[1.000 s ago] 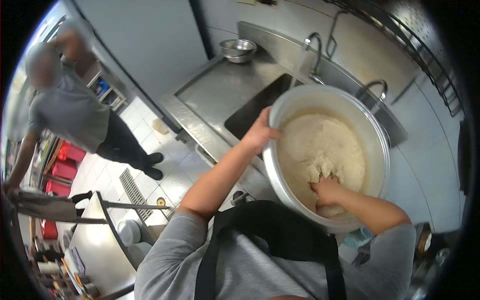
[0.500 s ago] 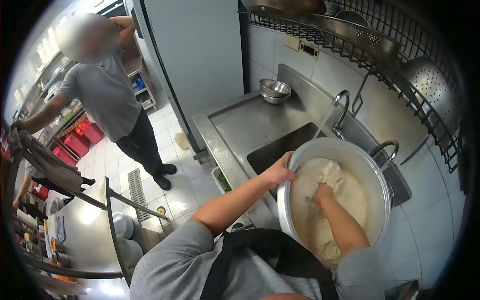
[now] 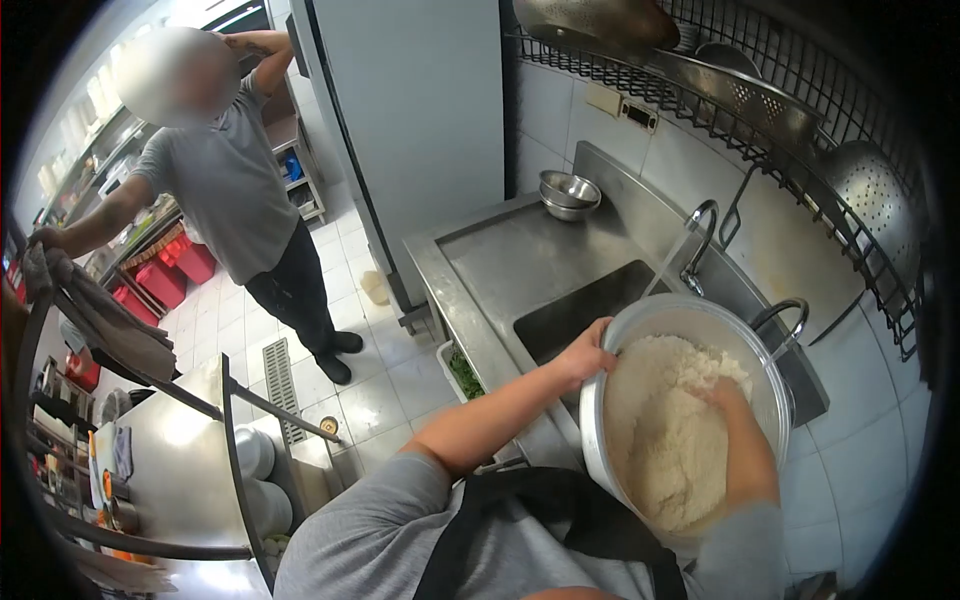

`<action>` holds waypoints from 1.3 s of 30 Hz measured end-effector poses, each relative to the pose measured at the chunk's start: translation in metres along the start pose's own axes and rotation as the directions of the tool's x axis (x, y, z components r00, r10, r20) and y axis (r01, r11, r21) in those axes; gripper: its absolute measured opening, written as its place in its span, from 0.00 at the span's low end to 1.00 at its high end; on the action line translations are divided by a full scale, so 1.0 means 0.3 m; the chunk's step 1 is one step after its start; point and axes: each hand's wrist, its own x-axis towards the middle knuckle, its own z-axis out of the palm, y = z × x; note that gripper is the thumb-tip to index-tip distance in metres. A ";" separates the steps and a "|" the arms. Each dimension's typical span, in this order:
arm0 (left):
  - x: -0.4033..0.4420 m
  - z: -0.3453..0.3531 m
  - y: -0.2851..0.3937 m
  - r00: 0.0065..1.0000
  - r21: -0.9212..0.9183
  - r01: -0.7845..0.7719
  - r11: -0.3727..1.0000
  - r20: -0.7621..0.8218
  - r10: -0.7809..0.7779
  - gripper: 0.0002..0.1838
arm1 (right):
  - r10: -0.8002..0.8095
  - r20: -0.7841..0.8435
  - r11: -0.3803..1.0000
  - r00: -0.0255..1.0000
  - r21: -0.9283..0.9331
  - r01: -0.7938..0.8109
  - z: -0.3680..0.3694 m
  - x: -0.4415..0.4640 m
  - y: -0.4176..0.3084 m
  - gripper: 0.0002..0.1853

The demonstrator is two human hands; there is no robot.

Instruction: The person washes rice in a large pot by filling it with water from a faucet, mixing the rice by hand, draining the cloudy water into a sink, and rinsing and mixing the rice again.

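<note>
A large round metal pot (image 3: 592, 440) stands tilted at the front edge of the sink. Inside it is a pale, wet-looking grainy mass, probably rice (image 3: 675, 450), heaped unevenly. My left hand (image 3: 588, 356) grips the pot's left rim, thumb and fingers closed over the edge. Deep in the pot, my right hand (image 3: 724, 394) presses into the grains near the far right side; its fingers are mostly buried. Water runs from a curved tap (image 3: 703, 235) just beyond the pot, falling into the sink basin (image 3: 570, 310).
Two nested metal bowls (image 3: 570, 195) sit on the steel counter (image 3: 500, 250). Overhead hangs a wire rack (image 3: 640, 85) with colanders (image 3: 875, 205). A second tap (image 3: 790, 320) is right beside the pot. Another person (image 3: 235, 190) stands at left, near a steel table (image 3: 180, 440).
My right hand has moved from the middle of the grains toward the pot's far right, pushing them about. My left hand stays on the rim. The view has shifted slightly.
</note>
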 end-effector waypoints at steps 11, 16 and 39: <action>0.009 0.032 0.046 0.999 0.197 0.015 0.980 -0.042 -0.007 0.47 | -0.103 0.618 0.971 0.779 0.231 -0.055 -0.010 -0.492 -0.050 0.44; 0.021 0.060 0.026 1.000 0.101 -0.011 0.995 -0.027 0.014 0.43 | -0.345 0.278 0.808 0.897 0.573 0.133 -0.038 -0.578 -0.210 0.29; 0.006 0.061 0.066 0.997 0.051 0.068 0.996 0.030 -0.070 0.43 | -0.568 0.556 0.734 0.607 0.007 0.679 -0.061 -0.310 -0.410 0.38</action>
